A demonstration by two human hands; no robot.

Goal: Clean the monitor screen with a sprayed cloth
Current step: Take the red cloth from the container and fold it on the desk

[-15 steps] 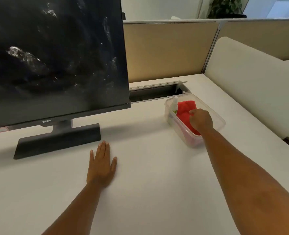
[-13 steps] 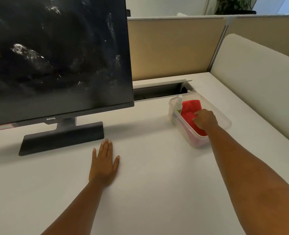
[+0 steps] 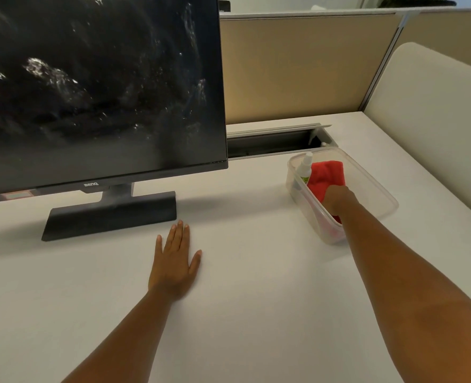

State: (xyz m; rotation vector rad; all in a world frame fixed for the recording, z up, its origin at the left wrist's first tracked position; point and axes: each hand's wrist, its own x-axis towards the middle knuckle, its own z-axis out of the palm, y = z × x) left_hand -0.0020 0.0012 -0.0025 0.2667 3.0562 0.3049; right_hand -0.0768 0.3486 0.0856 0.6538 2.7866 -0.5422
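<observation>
**Hand in the tub, on the cloth**

The right hand (image 3: 337, 199) reached into the clear plastic tub (image 3: 378, 189) and sat on the red cloth (image 3: 327, 175); whether its hidden fingers gripped it, I could not tell. A spray bottle (image 3: 304, 168) stood beside the cloth. The left hand (image 3: 175, 262) lay flat, fingers spread, on the white desk (image 3: 256, 286) before the smeared monitor (image 3: 99, 87).

An office: tan fabric cubicle partitions (image 3: 298, 70) enclose a white tabletop (image 3: 256, 272) carrying a black flat monitor (image 3: 96, 87).
</observation>
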